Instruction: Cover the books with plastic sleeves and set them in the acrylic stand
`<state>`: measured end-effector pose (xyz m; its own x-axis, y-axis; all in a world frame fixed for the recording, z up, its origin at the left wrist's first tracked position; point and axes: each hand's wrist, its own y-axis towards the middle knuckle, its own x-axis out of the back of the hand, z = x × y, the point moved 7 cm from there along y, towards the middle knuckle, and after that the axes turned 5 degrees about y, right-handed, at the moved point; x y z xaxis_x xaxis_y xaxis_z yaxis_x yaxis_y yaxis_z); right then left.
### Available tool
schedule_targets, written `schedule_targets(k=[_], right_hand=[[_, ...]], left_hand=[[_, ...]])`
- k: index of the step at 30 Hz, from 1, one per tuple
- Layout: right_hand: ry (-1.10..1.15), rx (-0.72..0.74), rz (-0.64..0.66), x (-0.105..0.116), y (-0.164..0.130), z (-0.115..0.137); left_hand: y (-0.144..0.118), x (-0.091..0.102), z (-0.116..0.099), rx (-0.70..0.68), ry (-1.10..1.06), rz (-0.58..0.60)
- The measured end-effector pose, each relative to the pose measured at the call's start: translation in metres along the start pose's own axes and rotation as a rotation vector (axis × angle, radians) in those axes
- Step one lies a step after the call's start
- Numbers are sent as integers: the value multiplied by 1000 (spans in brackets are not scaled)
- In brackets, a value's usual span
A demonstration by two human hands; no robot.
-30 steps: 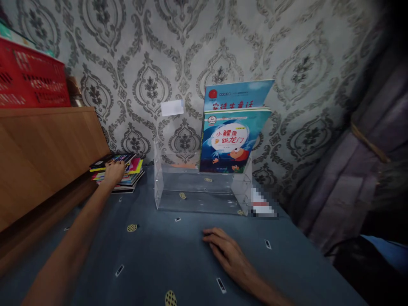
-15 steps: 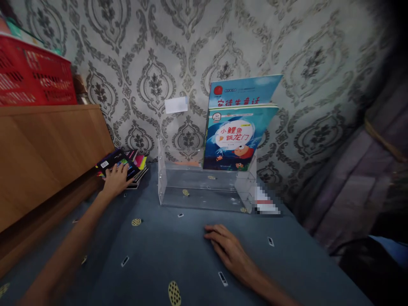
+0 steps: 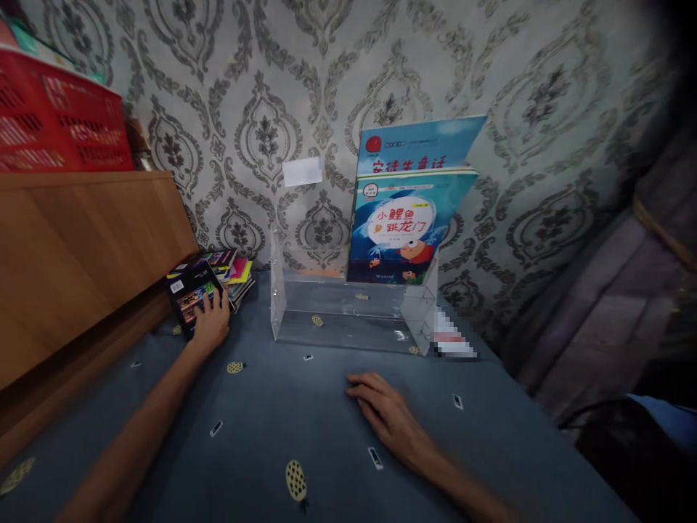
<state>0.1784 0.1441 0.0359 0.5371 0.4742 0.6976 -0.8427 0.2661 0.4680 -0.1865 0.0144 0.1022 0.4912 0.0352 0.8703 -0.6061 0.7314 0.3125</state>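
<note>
At the left, my left hand point(image 3: 214, 323) grips the right side of a dark book point(image 3: 192, 294) with a barcode and small coloured pictures on its cover. Its fingers lie over the cover, and the thumb is hidden. Behind that book lies a pile of books point(image 3: 241, 274) with pink and yellow edges. My right hand point(image 3: 388, 415) rests on the blue cloth, fingers loosely stretched and holding nothing. Beyond it stands a clear acrylic rack point(image 3: 348, 330). A blue picture book point(image 3: 395, 240) leans upright in its right half, with a lighter blue book point(image 3: 425, 142) behind.
A wooden cabinet point(image 3: 81, 269) borders the left side, with a red plastic basket point(image 3: 59, 116) on top. A white label point(image 3: 302, 172) shows above the rack's left half. Patterned wallpaper rises behind. A grey curtain point(image 3: 588, 290) hangs at the right.
My left hand has drawn the dark book towards me, partly off the pile, and the book has turned. My right hand stays in nearly the same place. The view has tilted slightly.
</note>
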Motion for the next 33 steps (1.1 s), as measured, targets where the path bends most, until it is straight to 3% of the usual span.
schedule_targets(k=[6,11,13,15,17,20,22,26,33], right_hand=[[-16,15,-20,4,2,8],[-18,13,11,4,3,10],[-19,2,24,4,4,10],[-15,-7,33,5,4,10],[-9,-15,41,5,4,10],[-4,-16,37,4,4,10],[-1,-9,30,3,3,10],[-4,-5,23,3,4,10],[-9,21,18,1,3,12]], left_hand=[[-50,-1,-13,-134,-75,126],[-103,1,-38,-412,-218,286],[-110,4,-40,-509,-341,323],[-99,5,-30,-487,-448,300],[-74,-2,-10,-322,-444,227],[-45,-25,11,-116,-354,183],[-39,-41,15,-57,-312,189],[-49,-56,6,-97,-285,181],[-82,-38,-19,-226,-295,165]])
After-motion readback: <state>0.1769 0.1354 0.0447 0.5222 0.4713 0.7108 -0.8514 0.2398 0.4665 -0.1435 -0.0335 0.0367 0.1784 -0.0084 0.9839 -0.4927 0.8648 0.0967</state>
